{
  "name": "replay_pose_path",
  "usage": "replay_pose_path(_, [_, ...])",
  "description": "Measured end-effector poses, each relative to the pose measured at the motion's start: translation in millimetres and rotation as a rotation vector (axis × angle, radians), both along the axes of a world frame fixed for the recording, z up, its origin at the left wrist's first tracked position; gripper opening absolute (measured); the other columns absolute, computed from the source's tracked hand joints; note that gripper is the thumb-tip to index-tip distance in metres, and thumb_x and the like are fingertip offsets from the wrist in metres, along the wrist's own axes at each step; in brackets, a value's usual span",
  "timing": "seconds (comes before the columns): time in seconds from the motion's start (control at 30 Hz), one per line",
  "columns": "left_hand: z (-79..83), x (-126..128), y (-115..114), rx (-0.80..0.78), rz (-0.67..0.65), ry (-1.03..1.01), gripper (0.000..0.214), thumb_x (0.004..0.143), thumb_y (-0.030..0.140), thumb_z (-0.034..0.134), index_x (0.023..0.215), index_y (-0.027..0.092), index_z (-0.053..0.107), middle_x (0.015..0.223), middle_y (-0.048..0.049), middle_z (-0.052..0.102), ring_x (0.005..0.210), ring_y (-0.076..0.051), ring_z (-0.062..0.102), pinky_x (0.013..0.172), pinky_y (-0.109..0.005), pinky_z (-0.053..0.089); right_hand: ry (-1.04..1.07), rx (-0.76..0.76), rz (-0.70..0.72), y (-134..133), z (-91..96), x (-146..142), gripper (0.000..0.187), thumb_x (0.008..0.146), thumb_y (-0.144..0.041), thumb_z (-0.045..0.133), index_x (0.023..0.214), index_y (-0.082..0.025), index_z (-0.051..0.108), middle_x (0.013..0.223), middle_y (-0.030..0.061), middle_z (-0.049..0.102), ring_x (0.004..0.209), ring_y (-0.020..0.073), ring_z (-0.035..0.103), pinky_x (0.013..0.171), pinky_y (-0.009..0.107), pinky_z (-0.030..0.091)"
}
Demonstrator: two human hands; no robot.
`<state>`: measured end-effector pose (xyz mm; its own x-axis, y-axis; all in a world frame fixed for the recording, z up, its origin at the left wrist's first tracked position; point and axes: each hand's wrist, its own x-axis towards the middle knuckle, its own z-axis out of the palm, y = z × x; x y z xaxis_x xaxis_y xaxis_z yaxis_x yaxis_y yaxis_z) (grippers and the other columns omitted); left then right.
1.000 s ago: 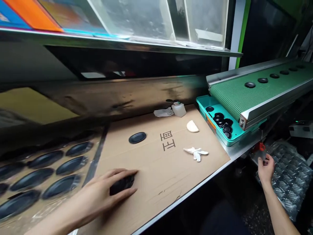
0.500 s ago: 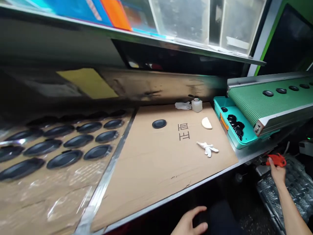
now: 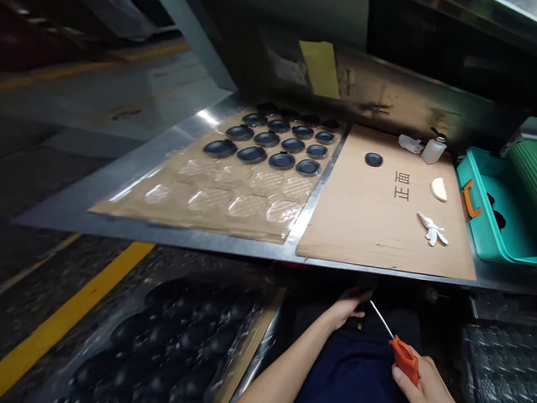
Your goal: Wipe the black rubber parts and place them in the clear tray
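My right hand [image 3: 422, 375] is wrapped around the orange handle of an air blow gun [image 3: 405, 355] at the bottom right. Its thin metal nozzle points up and left towards my left hand [image 3: 348, 309]. That hand is below the table's front edge, over my dark clothing, with its fingers curled. Whatever it holds is dark and lost in shadow, so I cannot make it out. On the cardboard sheet [image 3: 356, 224] above lie a black oval part [image 3: 373, 159], a white half-round pad [image 3: 439, 189] and crumpled white finger cots [image 3: 432, 228].
Left on the table, a clear blister tray [image 3: 247, 204] holds several black parts in its back rows. A teal bin [image 3: 482, 240] stands right, beside a green conveyor [image 3: 526, 162]. A white bottle [image 3: 434, 150] stands at the back. Another filled tray [image 3: 168, 336] lies low at left.
The view has swung left. My right hand has brought the air blow gun from beside the table's right end to in front of me. My left hand has moved forward and its fingers have closed.
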<state>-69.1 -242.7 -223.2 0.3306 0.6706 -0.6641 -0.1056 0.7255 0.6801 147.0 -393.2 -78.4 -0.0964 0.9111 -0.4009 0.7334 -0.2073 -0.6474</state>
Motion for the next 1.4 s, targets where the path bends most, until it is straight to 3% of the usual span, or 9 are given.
replay_pose_path(0.1, [-7.8,-5,10,-0.263,0.235,-0.231,0.061,0.075,0.062,0.076,0.108,0.012,0.067,0.100,-0.0163,0.073,0.080,-0.024,0.071,0.069,-0.035,0.059,-0.205,-0.035,0.119,15,4.5,0,0.045,0.095,-0.062,0.046,0.116,-0.029,0.068,0.088,0.0025,0.074,0.078,0.0219,0.069,0.077,0.029,0.053])
replay_pose_path(0.27, [-16.2,-4,24,-0.396,0.360,-0.262,0.055,0.082,0.058,0.073,0.109,0.012,0.063,0.094,-0.0152,0.072,0.074,-0.023,0.072,0.060,-0.031,0.059,-0.535,-0.113,0.269,28,10.5,-9,0.035,0.102,-0.047,0.038,0.109,-0.024,0.064,0.075,0.0045,0.071,0.074,0.0252,0.072,0.067,0.028,0.046])
replay_pose_path(0.47, [-11.4,0,20,-0.306,0.366,-0.248,0.058,0.071,0.047,0.087,0.115,0.015,0.065,0.102,-0.0136,0.073,0.080,-0.024,0.072,0.067,-0.037,0.061,-0.623,-0.139,0.376,31,18.1,-28,0.033,0.103,-0.041,0.033,0.108,-0.023,0.061,0.076,0.0063,0.072,0.072,0.0280,0.072,0.062,0.030,0.040])
replay_pose_path(0.63, [-2.4,5,10,-0.132,0.349,-0.201,0.060,0.057,0.027,0.096,0.111,0.016,0.072,0.112,-0.0133,0.074,0.097,-0.027,0.071,0.080,-0.036,0.059,-0.621,-0.168,0.312,39,28.1,-28,0.033,0.103,-0.041,0.033,0.106,-0.023,0.060,0.077,0.0063,0.073,0.074,0.0273,0.073,0.063,0.029,0.039])
replay_pose_path(0.83, [1.8,8,4,0.136,0.258,-0.115,0.063,0.050,0.012,0.095,0.110,0.017,0.075,0.106,-0.0111,0.076,0.107,-0.028,0.070,0.098,-0.039,0.053,-0.600,-0.177,0.262,47,32.1,-22,0.032,0.103,-0.043,0.036,0.107,-0.025,0.062,0.077,0.0046,0.072,0.074,0.0267,0.072,0.062,0.029,0.037])
replay_pose_path(0.97, [8.3,8,4,0.118,0.276,-0.084,0.053,0.054,0.015,0.094,0.104,0.017,0.077,0.102,-0.0103,0.077,0.105,-0.027,0.070,0.098,-0.037,0.054,-0.570,-0.186,0.254,48,28.5,-24,0.033,0.103,-0.043,0.035,0.110,-0.024,0.061,0.079,0.0050,0.073,0.076,0.0269,0.072,0.063,0.029,0.038])
replay_pose_path(1.1, [7.0,6,11,-0.108,0.409,-0.092,0.039,0.067,0.033,0.089,0.099,0.015,0.075,0.097,-0.0115,0.075,0.091,-0.026,0.071,0.076,-0.037,0.061,-0.565,-0.220,0.265,46,27.8,-28,0.035,0.102,-0.044,0.034,0.113,-0.024,0.061,0.083,0.0068,0.074,0.080,0.0294,0.072,0.066,0.031,0.039])
replay_pose_path(1.2, [0.7,0,18,-0.205,0.436,-0.099,0.044,0.073,0.046,0.084,0.099,0.012,0.071,0.089,-0.0123,0.072,0.079,-0.025,0.070,0.065,-0.039,0.062,-0.557,-0.234,0.290,44,29.1,-32,0.035,0.102,-0.043,0.035,0.113,-0.023,0.061,0.086,0.0079,0.074,0.083,0.0304,0.072,0.068,0.032,0.040])
replay_pose_path(1.4, [-6.3,-6,27,-0.317,0.466,-0.148,0.048,0.075,0.048,0.083,0.099,0.011,0.065,0.088,-0.0127,0.070,0.079,-0.024,0.069,0.069,-0.045,0.065,-0.547,-0.224,0.302,42,29.8,-34,0.033,0.103,-0.041,0.035,0.111,-0.024,0.061,0.086,0.0064,0.074,0.083,0.0283,0.072,0.067,0.031,0.038])
